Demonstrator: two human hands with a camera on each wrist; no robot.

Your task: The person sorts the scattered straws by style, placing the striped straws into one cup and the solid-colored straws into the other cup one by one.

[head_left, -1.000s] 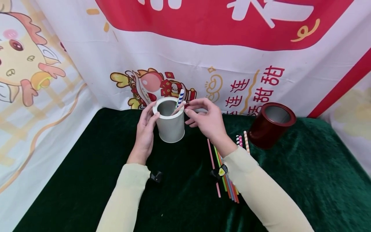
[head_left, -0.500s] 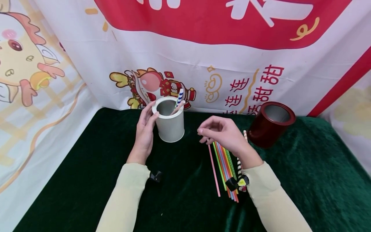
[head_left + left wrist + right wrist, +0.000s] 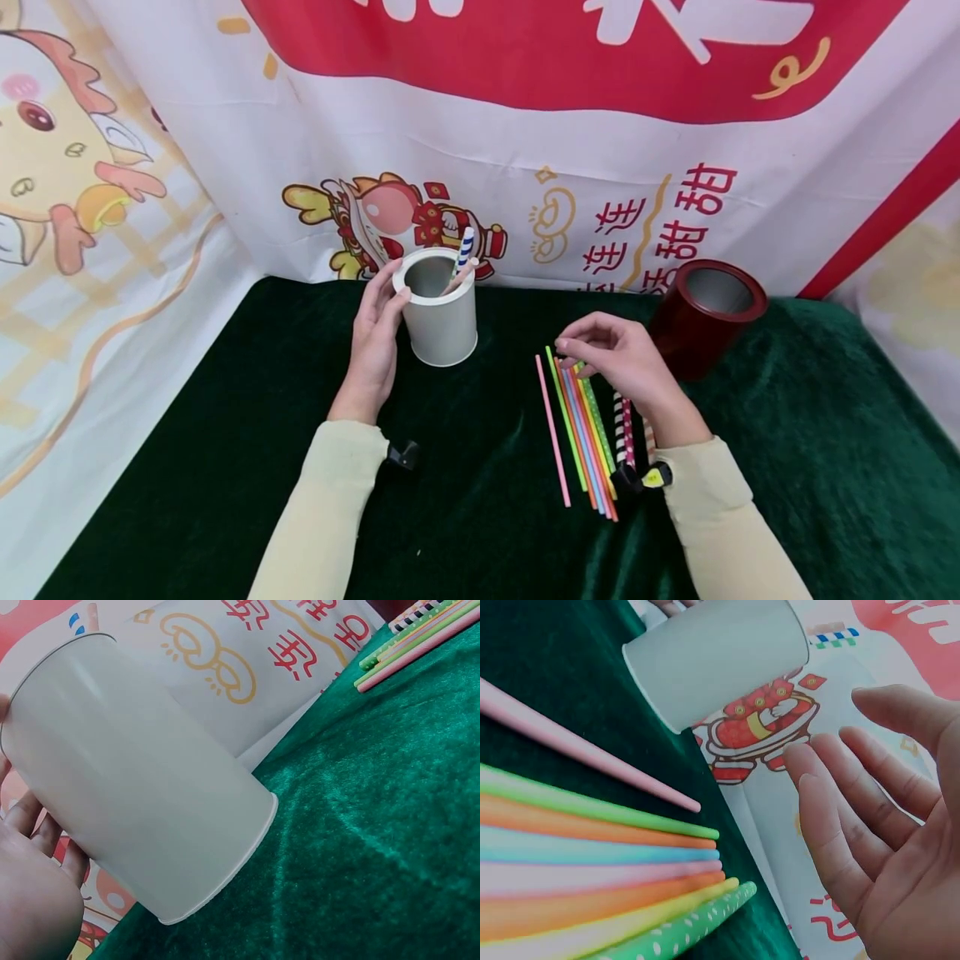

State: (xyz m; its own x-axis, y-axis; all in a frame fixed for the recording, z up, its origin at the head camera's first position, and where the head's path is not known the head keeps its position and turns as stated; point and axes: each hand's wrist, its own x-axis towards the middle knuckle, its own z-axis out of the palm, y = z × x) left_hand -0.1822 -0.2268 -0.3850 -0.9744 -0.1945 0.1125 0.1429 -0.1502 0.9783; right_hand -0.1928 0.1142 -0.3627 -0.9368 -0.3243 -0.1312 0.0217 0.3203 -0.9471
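Note:
My left hand (image 3: 375, 342) grips a pale grey canister (image 3: 444, 329) by its upper left side, thumb over the white rim. The canister stands upright on the green cloth. Out of its mouth lean a blue-and-white striped straw (image 3: 465, 242) and a pale pink straw (image 3: 462, 275). Over the far ends of a row of coloured straws (image 3: 587, 446) hovers my right hand (image 3: 622, 354), fingers loosely bent. In the right wrist view that hand (image 3: 900, 862) holds nothing, its fingers apart from the straw tips. A single pink straw (image 3: 553, 433) lies left of the row.
A dark red canister (image 3: 701, 329) stands beyond my right hand. Patterned straws (image 3: 624, 429) lie partly under my right wrist. Behind the green velvet cloth (image 3: 465, 517) hangs a printed white-and-red backdrop (image 3: 495, 142).
My right hand has drawn away from the pale pink straw in the grey canister, moving right and nearer to me, over the straw row. The left hand keeps its grip.

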